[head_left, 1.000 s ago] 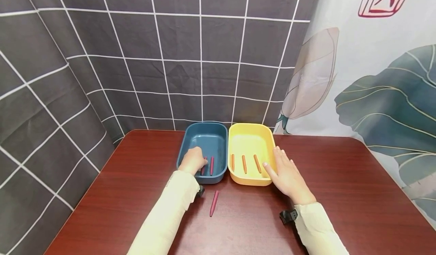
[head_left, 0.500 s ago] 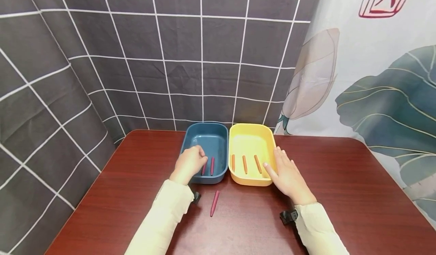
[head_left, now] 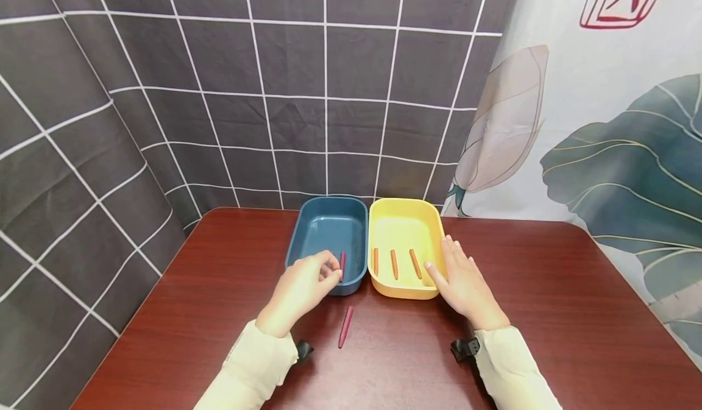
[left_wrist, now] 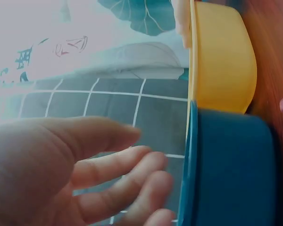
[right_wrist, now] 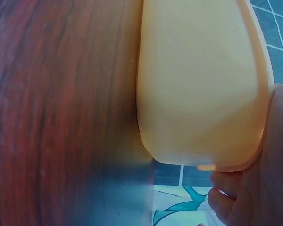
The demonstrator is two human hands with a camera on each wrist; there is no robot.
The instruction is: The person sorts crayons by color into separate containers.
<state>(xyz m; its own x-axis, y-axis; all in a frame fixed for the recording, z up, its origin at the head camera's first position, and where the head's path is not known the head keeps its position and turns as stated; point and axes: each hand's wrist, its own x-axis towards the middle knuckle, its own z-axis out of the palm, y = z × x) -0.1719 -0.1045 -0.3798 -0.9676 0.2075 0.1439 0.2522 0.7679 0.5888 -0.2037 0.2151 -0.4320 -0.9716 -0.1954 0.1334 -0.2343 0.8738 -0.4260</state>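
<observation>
My left hand hovers over the near left part of the blue bin, its fingers loosely bent. In the left wrist view a gap shows between thumb and fingers, with nothing in it. A purple crayon lies in the blue bin just right of those fingertips. Another purple crayon lies on the table in front of the bins. My right hand rests with straight fingers along the right rim of the yellow bin, thumb over its near right corner. Three orange crayons lie in the yellow bin.
Both bins stand side by side on the reddish-brown table, near its back edge. A dark grid-patterned cloth hangs right behind them. To the right hangs a pale cloth with leaf prints.
My left hand has lifted from inside the blue bin and drawn back toward the near rim, its fingers loosening. It now covers one of the purple crayons. My right hand stays put.
</observation>
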